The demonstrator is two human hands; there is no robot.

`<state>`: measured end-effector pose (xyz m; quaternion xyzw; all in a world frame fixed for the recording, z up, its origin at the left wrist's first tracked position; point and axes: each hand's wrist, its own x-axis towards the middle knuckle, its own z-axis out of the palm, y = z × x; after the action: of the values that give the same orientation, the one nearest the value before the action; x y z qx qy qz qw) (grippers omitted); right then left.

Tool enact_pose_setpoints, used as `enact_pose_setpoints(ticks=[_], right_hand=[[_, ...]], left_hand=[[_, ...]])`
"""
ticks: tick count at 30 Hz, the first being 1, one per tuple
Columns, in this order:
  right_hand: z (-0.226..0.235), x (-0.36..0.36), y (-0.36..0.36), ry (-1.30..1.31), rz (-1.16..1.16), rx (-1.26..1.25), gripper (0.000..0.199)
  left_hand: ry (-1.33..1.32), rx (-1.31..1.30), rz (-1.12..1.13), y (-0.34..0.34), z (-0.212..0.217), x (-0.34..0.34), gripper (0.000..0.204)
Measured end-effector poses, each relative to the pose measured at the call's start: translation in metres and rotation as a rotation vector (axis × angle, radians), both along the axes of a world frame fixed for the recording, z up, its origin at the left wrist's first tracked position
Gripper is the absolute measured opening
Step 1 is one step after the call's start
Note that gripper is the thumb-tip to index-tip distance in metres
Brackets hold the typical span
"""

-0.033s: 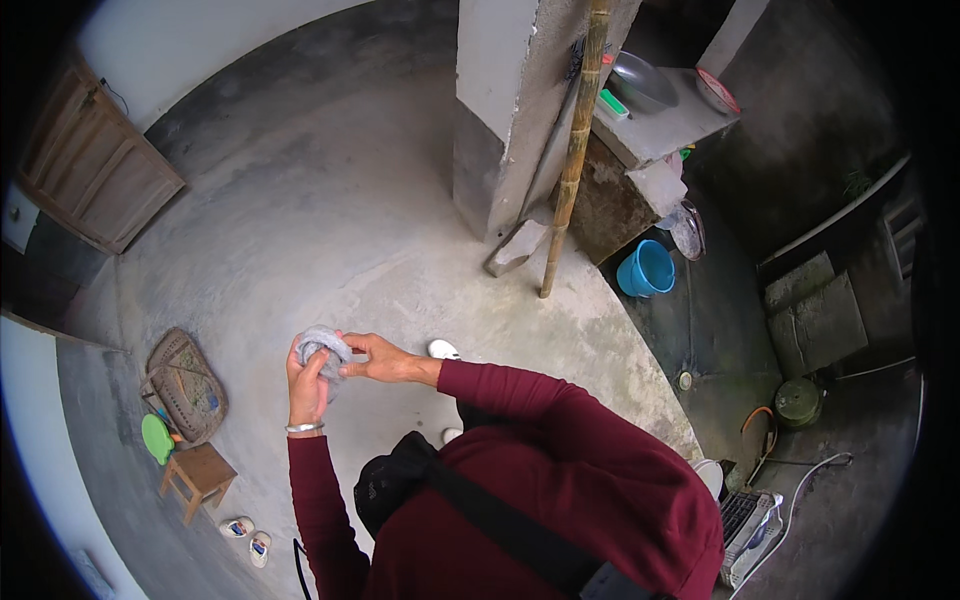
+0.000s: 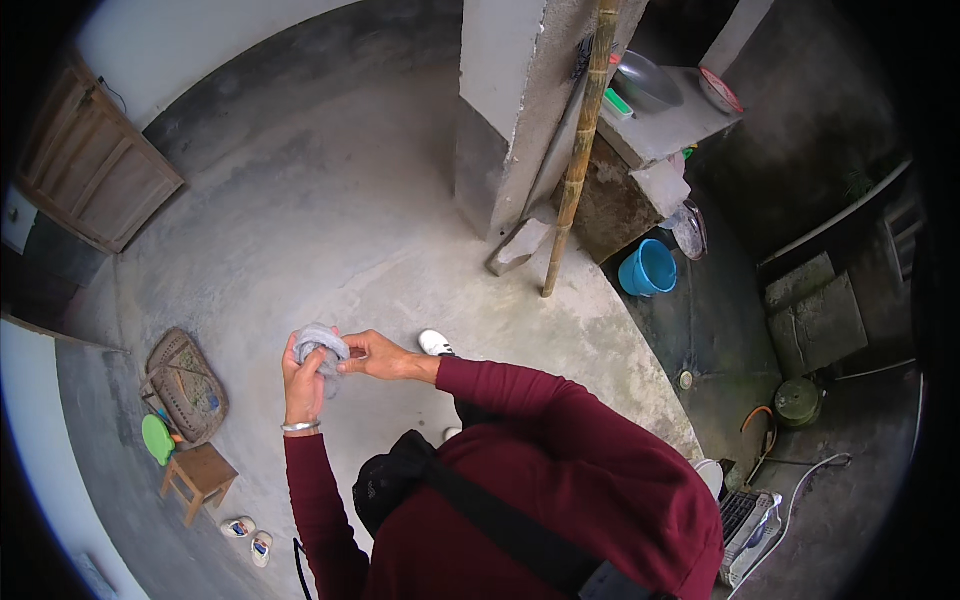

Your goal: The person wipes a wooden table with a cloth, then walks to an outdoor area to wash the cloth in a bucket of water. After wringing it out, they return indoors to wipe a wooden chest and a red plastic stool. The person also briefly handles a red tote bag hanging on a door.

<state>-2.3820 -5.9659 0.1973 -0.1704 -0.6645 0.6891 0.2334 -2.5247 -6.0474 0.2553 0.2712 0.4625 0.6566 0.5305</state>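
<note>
A soft, pale grey bundle (image 2: 318,336), like yarn wound into a loose ring, is held up in front of me, left of the picture's middle. My left hand (image 2: 303,385) has its fingers wrapped round the bundle, with the thumb laid over its near side. A silver bangle (image 2: 299,427) circles that wrist. From the right, my right hand (image 2: 378,356) pinches the bundle's edge between thumb and fingers. A thin wisp of the grey strand hangs below the hands. What the curled fingertips cover is hidden.
A bamboo pole (image 2: 575,170) leans by the pillar (image 2: 490,120). Rightward stand a blue bucket (image 2: 648,268) and a ledge with basins (image 2: 648,82). At left are a woven basket (image 2: 187,385), a wooden stool (image 2: 200,472) and slippers (image 2: 250,540). My white shoe (image 2: 434,343) shows beyond my right forearm.
My white shoe shows slightly farther forward and left. Both hands keep their grip on the grey yarn, shifted only a little.
</note>
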Motion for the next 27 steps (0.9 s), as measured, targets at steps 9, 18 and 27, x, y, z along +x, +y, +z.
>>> enact_pose_setpoints(ticks=[9,18,27], right_hand=[[0.006,-0.123,0.156,-0.104,0.035,-0.166,0.017],[0.059,-0.271,0.282,0.123,0.098,-0.253,0.023],[-0.031,-0.441,0.375,-0.246,0.235,-0.100,0.015]], left_hand=[[0.381,-0.135,0.015,0.119,0.002,-0.135,0.052],[0.262,-0.140,0.190,0.183,0.004,-0.263,0.044],[0.108,-0.035,0.410,0.217,0.003,-0.435,0.047]])
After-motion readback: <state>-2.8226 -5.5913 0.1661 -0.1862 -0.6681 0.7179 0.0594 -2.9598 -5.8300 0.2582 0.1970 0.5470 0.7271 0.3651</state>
